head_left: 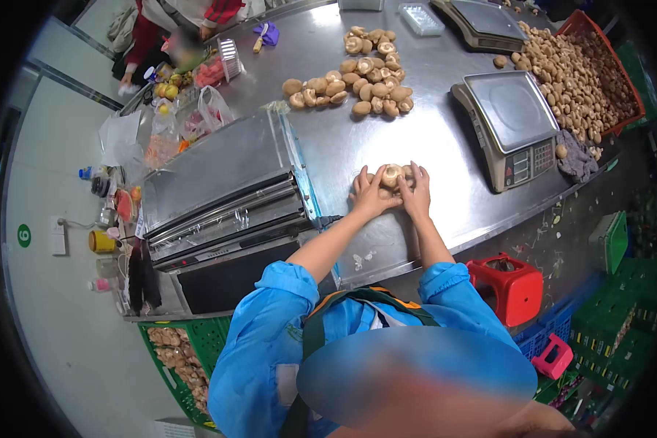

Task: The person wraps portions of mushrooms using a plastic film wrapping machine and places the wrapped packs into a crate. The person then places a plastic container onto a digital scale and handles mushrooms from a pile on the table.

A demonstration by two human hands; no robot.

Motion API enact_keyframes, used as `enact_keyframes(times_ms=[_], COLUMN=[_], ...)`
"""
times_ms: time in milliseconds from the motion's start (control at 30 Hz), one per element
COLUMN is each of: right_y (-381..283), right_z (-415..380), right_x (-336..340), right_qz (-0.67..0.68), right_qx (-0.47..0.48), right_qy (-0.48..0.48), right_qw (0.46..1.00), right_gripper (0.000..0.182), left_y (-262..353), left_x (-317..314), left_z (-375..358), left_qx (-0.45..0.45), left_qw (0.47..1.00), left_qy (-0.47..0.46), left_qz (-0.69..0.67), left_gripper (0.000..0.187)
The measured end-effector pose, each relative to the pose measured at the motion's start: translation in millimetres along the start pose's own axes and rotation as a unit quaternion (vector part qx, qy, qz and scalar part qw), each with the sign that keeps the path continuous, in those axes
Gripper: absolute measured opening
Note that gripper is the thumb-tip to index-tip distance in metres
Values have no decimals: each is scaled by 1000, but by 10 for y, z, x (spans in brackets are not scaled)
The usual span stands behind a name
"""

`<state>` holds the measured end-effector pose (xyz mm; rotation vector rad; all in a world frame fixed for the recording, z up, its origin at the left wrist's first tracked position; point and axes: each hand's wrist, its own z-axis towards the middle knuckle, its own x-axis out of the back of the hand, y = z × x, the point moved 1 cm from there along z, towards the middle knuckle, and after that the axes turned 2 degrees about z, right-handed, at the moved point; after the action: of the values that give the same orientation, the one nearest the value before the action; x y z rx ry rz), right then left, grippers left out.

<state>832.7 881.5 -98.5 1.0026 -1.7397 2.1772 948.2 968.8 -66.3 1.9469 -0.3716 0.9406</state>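
Observation:
Near the front of the metal table, my left hand (371, 194) and my right hand (415, 191) are cupped around a small cluster of brown mushrooms (391, 176). One mushroom on top shows its pale underside between my fingers. The fingers of both hands are curved against the cluster from either side, and the lower mushrooms are partly hidden. Farther back on the table (445, 139) lies a loose group of mushrooms (378, 89). A scale (509, 120) with a bare steel plate stands to the right.
A wrapping machine (223, 190) is on the left. Mushrooms spill from a red crate (630, 77) at the back right, near a second scale (482, 22). A red stool (515, 292) stands below the table edge. Another person's sleeve (225, 10) shows at the upper left.

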Motion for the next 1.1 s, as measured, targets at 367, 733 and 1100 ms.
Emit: enact_keyframes(times_ms=[367, 733, 1100], right_y=[-2614, -3991, -3410], right_z=[217, -983, -744], right_x=[-52, -2466, -1217], right_qz=[118, 41, -232], right_qx=[247, 121, 430], right_qy=[61, -167, -335], right_qw=[960, 978, 806], right_gripper=[59, 82, 43], left_y=[-231, -3117, -3780], left_x=[2183, 3817, 4602], left_z=[-565, -1247, -2530], left_qx=[-181, -21, -345], left_qw=[928, 988, 813], left_qy=[323, 153, 5], left_qz=[28, 13, 468], left_gripper=[95, 88, 51])
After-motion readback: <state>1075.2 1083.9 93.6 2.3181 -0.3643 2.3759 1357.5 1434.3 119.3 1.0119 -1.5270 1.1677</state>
